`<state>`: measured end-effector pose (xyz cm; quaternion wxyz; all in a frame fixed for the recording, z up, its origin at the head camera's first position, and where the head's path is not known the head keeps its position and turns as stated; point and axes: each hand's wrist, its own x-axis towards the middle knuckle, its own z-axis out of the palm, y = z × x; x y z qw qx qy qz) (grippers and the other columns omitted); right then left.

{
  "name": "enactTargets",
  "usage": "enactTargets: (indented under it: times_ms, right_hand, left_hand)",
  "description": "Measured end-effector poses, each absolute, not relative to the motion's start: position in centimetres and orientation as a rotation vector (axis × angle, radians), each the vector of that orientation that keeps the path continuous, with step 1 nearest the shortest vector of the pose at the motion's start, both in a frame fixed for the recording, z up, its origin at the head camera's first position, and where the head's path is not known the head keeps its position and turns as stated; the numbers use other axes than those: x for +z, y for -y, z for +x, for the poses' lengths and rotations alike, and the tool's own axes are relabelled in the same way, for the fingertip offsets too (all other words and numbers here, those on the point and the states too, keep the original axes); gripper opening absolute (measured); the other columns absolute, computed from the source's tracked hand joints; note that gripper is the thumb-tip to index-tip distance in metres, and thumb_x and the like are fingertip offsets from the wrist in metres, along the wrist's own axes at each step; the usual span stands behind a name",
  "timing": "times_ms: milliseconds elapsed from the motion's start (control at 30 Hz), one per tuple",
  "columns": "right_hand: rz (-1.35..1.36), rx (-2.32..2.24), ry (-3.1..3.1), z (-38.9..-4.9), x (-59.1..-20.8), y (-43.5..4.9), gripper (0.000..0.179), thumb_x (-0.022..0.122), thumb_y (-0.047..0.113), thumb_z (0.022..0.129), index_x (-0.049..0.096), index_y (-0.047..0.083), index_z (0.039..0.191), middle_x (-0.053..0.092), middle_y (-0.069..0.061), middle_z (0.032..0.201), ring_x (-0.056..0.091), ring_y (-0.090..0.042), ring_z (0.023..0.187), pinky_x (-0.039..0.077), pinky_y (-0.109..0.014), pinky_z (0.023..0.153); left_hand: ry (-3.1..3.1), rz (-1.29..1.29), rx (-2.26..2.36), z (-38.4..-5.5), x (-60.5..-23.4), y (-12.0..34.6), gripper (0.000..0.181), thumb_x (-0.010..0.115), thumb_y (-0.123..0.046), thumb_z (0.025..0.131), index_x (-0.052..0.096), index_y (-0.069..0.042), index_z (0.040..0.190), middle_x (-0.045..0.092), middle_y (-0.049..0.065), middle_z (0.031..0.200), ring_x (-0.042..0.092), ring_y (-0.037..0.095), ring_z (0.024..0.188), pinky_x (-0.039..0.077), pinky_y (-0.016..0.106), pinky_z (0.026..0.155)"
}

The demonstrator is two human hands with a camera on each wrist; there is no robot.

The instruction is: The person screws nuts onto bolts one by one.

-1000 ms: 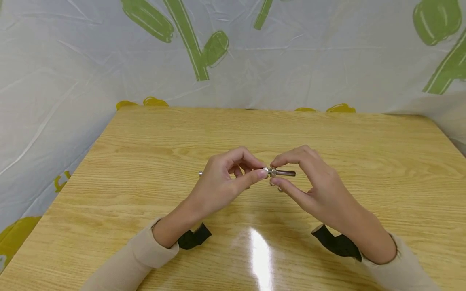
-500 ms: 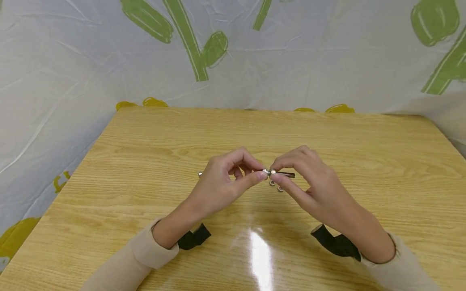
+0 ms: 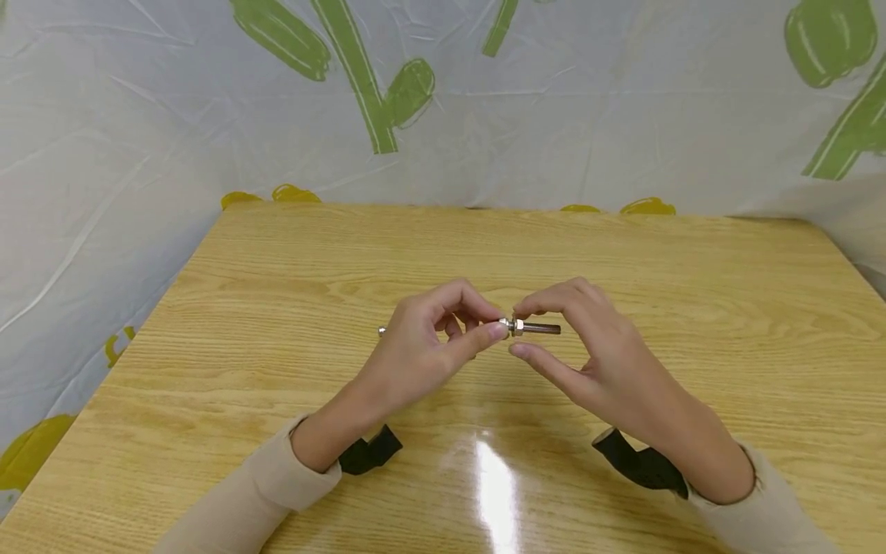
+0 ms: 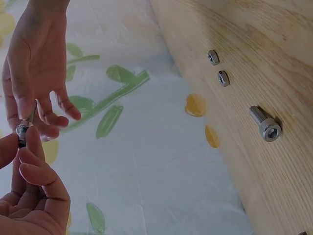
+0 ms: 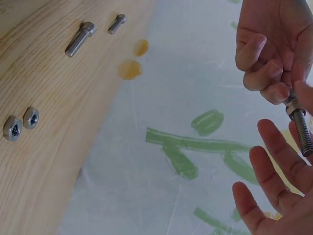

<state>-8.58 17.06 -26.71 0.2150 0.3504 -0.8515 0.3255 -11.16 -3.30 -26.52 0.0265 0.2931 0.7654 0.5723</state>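
Note:
Above the table, my left hand (image 3: 425, 335) pinches a metal bolt (image 3: 543, 328) near one end between thumb and index finger. The bolt lies roughly level, its threaded shank pointing right. A hex nut (image 3: 519, 328) sits on it close to the left fingertips. My right hand (image 3: 598, 350) is around the nut, the index fingertip at its upper side and the thumb apart below. In the right wrist view, the bolt's threads (image 5: 303, 132) show beyond the nut (image 5: 293, 106), and several right fingers (image 5: 274, 178) are spread. The left fingers hide the bolt's other end.
On the wooden table (image 3: 332, 254) lie two loose nuts, one nut (image 5: 12, 128) beside another nut (image 5: 31, 118). A larger socket-head bolt (image 5: 80, 39) and a smaller bolt (image 5: 117, 23) lie farther along. A patterned cloth (image 3: 554, 115) hangs behind the table.
My right thumb and index finger closed on the nut half a second ago; now the thumb has parted from it. The left hand stays nearly still with the bolt.

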Motion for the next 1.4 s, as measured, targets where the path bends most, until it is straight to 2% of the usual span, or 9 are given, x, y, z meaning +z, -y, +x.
enactTargets:
  times_ms: [133,367,567,733,900,967,1067,1200,1400]
  right_hand:
    - [0.996,0.899,2.323,-8.66,-26.74,-17.0,0.034,0.05,0.035,0.095,0.058,0.005,0.108,0.059,-0.001,0.102,0.049,-0.011,0.094,0.038,-0.018,0.083]
    - [0.964,0.873,2.355,-8.46,-26.75,-17.04,0.021,0.064,0.016,0.089,0.059,0.005,0.106,0.059,-0.001,0.101,0.048,-0.012,0.094,0.038,-0.018,0.081]
    - [0.974,0.879,2.358,-8.47,-26.8,-16.92,0.022,0.052,0.027,0.096,0.06,0.009,0.105,0.059,0.001,0.099,0.047,-0.013,0.094,0.038,-0.024,0.081]
    - [0.99,0.901,2.382,-8.57,-26.96,-16.73,0.014,0.048,0.022,0.098,0.057,0.012,0.096,0.056,0.006,0.092,0.045,-0.011,0.092,0.034,-0.028,0.083]
    - [0.937,0.893,2.368,-8.54,-27.31,-16.44,0.028,0.039,0.026,0.101,0.059,0.012,0.087,0.061,0.005,0.088,0.048,-0.011,0.09,0.032,-0.029,0.083]
    - [0.888,0.889,2.39,-8.39,-27.31,-16.43,0.027,0.039,0.025,0.101,0.061,0.012,0.09,0.062,0.004,0.091,0.049,-0.012,0.091,0.033,-0.029,0.082]
    - [0.848,0.895,2.452,-8.12,-27.1,-16.54,0.016,0.05,0.022,0.097,0.06,0.011,0.103,0.061,0.002,0.101,0.049,-0.014,0.096,0.034,-0.031,0.083]
    - [0.882,0.905,2.446,-8.07,-26.85,-16.56,0.027,0.062,0.019,0.09,0.055,0.008,0.114,0.059,-0.001,0.108,0.05,-0.015,0.1,0.038,-0.029,0.087]
    - [0.971,0.936,2.295,-8.41,-26.8,-16.4,0.04,0.05,0.037,0.095,0.055,-0.001,0.109,0.059,-0.006,0.104,0.051,-0.016,0.099,0.038,-0.017,0.09]
  left_hand:
    - [-2.346,0.881,1.781,-11.21,-26.49,3.37,0.005,0.067,-0.016,0.086,0.065,-0.013,0.089,0.067,-0.005,0.083,0.055,0.007,0.071,0.046,0.023,0.062]
    - [-2.342,0.903,1.779,-11.21,-26.54,3.42,0.005,0.066,-0.016,0.087,0.064,-0.013,0.09,0.067,-0.005,0.083,0.056,0.006,0.073,0.047,0.023,0.064]
    - [-2.342,0.922,1.785,-11.23,-26.63,3.47,0.005,0.066,-0.016,0.086,0.064,-0.013,0.089,0.067,-0.004,0.082,0.056,0.006,0.073,0.046,0.023,0.064]
    - [-2.334,0.943,1.79,-11.18,-26.74,3.39,0.004,0.066,-0.015,0.086,0.064,-0.012,0.089,0.067,-0.004,0.084,0.055,0.006,0.074,0.047,0.022,0.064]
    - [-2.333,0.962,1.797,-11.19,-26.77,3.24,0.005,0.067,-0.015,0.086,0.065,-0.012,0.088,0.067,-0.003,0.082,0.054,0.007,0.072,0.046,0.022,0.062]
    - [-2.331,0.963,1.802,-11.2,-26.73,3.22,0.005,0.067,-0.015,0.086,0.065,-0.012,0.088,0.067,-0.003,0.082,0.054,0.007,0.071,0.046,0.022,0.062]
    - [-2.326,0.957,1.808,-11.2,-26.67,3.28,0.005,0.066,-0.015,0.087,0.064,-0.011,0.089,0.067,-0.003,0.083,0.055,0.007,0.072,0.046,0.022,0.062]
    - [-2.32,0.94,1.815,-11.21,-26.65,3.42,0.005,0.065,-0.015,0.087,0.064,-0.011,0.09,0.067,-0.003,0.084,0.055,0.007,0.073,0.046,0.023,0.063]
    - [-2.315,0.929,1.819,-11.21,-26.55,3.47,0.005,0.066,-0.015,0.087,0.064,-0.012,0.09,0.067,-0.004,0.084,0.056,0.008,0.074,0.046,0.023,0.063]
